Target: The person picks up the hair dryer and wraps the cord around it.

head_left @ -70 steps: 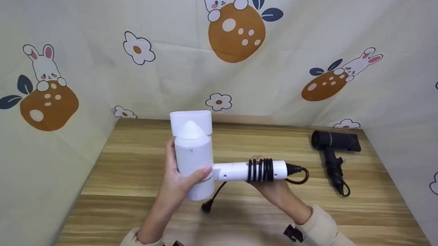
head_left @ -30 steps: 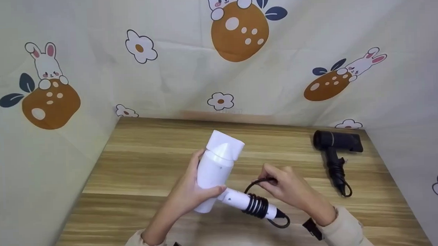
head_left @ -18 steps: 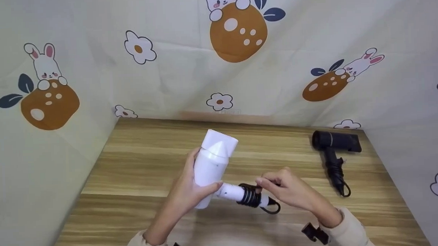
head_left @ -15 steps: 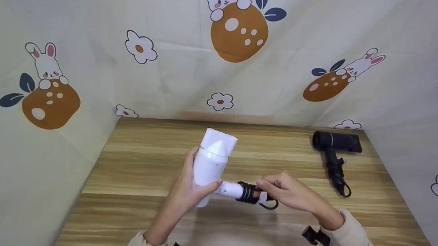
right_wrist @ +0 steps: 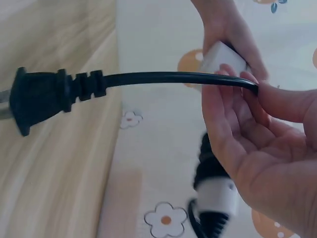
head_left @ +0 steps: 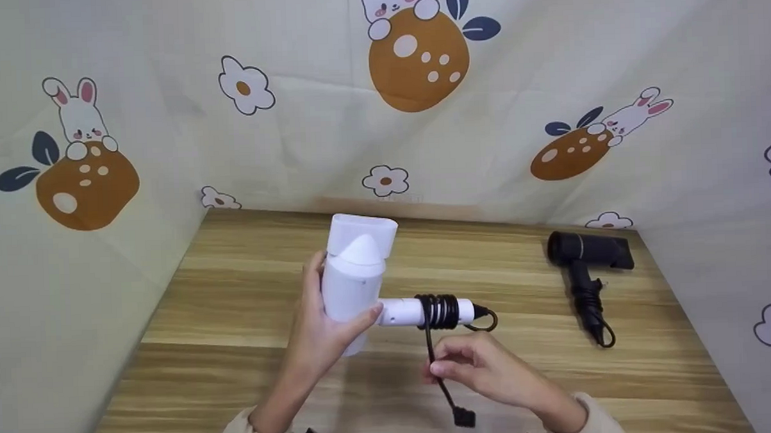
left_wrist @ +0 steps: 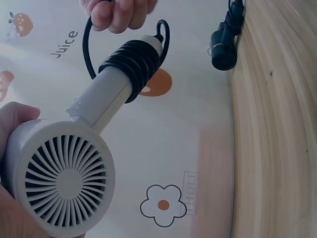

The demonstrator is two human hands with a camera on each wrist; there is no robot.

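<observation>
My left hand (head_left: 316, 331) grips the barrel of a white hair dryer (head_left: 353, 291), thumb across its near side. The flat nozzle points to the back and the handle to the right. Black power cord (head_left: 441, 311) is wound in several coils round the handle. Between thumb and fingers, my right hand (head_left: 487, 370) pinches the cord's free end below the handle. Past those fingers hangs the plug (head_left: 464, 417); the right wrist view shows its black body (right_wrist: 42, 99) close up. In the left wrist view, the round slotted intake grille (left_wrist: 69, 183) faces the camera.
A black hair dryer (head_left: 592, 250), its own cord wrapped round the handle, lies on the wooden table (head_left: 234, 279) at the back right. Printed fabric (head_left: 306, 136) stands behind the table and along both sides.
The right hand left the handle, took the cord and passed it round the handle, ending below it. The white hair dryer tilted, then turned back nearly level. The black one stayed put.
</observation>
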